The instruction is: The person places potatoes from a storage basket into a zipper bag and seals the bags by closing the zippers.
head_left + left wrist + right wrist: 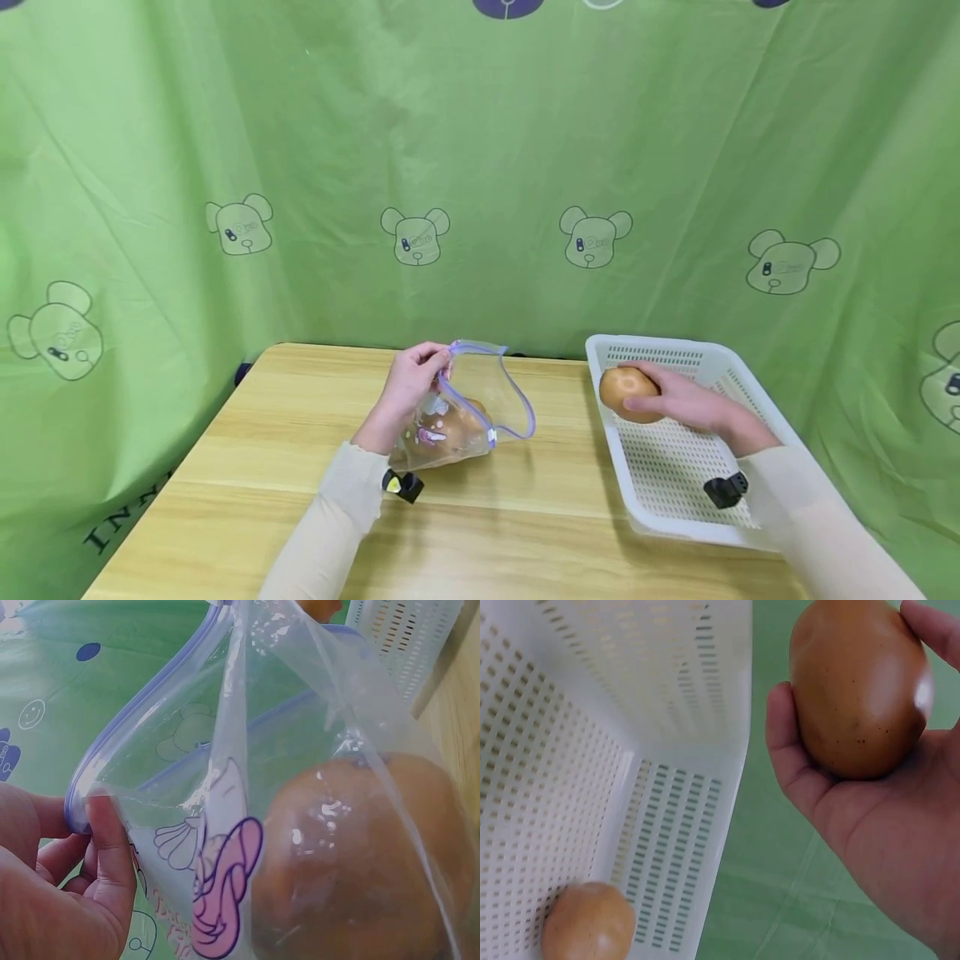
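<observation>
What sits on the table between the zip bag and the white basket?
Nothing: in the head view only bare wooden table separates the zip bag from the white basket.

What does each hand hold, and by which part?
Left hand pinches the zip bag by its rim; right hand grips a brown fruit around its body.

— How many of the brown round fruits do you count?

— Three: one in the right hand (693, 406), a brown fruit (859, 686); a second fruit (589, 922) lying in the white basket (678, 467) near a corner; a third fruit (367, 862) inside the bag.

— Bags and baskets?

— One clear zip bag (468, 412), pinched by the left hand (408, 387), and one basket, on one wooden table (247, 467).

— Hands?

— Two.
</observation>
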`<action>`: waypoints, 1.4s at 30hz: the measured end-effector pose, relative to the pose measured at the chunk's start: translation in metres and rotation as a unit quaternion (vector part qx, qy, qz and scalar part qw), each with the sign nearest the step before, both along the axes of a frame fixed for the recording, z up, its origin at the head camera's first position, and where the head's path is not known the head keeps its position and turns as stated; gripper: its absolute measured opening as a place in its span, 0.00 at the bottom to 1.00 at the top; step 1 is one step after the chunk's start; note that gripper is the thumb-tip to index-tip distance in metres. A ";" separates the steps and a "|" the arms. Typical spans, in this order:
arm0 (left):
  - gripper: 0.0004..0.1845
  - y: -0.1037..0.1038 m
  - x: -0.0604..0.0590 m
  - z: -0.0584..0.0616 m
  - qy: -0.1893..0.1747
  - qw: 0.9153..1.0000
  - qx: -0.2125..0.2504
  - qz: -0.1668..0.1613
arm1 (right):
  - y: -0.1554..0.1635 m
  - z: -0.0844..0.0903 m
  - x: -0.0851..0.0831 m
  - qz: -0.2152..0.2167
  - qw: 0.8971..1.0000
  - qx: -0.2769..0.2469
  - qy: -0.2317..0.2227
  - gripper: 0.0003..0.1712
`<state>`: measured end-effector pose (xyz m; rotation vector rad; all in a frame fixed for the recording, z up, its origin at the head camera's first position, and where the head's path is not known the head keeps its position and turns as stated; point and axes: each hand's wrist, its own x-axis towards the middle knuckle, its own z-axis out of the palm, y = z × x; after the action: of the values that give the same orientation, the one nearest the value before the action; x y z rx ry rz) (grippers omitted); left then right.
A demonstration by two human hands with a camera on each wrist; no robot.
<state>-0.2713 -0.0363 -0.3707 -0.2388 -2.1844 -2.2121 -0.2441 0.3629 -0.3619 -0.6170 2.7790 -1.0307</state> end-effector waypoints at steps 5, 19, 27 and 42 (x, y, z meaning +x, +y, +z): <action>0.10 0.000 0.000 0.000 -0.003 1.000 0.001 0.000 | -0.008 0.000 -0.001 -0.003 1.000 0.008 -0.010 0.39; 0.09 0.000 0.001 0.004 -0.006 1.000 -0.003 0.001 | -0.052 0.010 -0.009 0.033 0.998 -0.059 -0.007 0.33; 0.08 0.001 0.002 0.002 -0.007 1.000 0.002 0.000 | -0.075 0.011 -0.015 0.062 0.995 -0.078 0.022 0.29; 0.09 0.002 0.003 0.004 -0.006 1.000 -0.001 0.000 | -0.116 0.016 -0.014 0.115 0.988 -0.101 0.003 0.29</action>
<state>-0.2685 -0.0346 -0.3671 -0.2262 -2.1911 -2.2175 -0.2579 0.2468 -0.3458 -0.9415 2.5484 -1.2653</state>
